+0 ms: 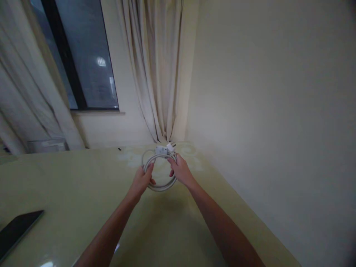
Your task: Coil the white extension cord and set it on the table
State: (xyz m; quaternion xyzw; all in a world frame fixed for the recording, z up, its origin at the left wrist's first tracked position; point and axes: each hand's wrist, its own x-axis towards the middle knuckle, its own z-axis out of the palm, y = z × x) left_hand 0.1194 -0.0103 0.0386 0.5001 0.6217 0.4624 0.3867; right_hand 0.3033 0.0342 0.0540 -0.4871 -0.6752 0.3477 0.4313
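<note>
Coiled white cable (161, 187) is held over the far end of the table (69, 193), plug (164, 150) at its far side. The left hand (142, 180) and right hand (181, 171) each close around one side of the loop.

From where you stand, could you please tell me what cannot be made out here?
Head view: the plugs on the coiled cable are too small and blurred to tell their type.
The left hand and right hand cover parts of it.
The dark flat device is cut off by the left edge.
</note>
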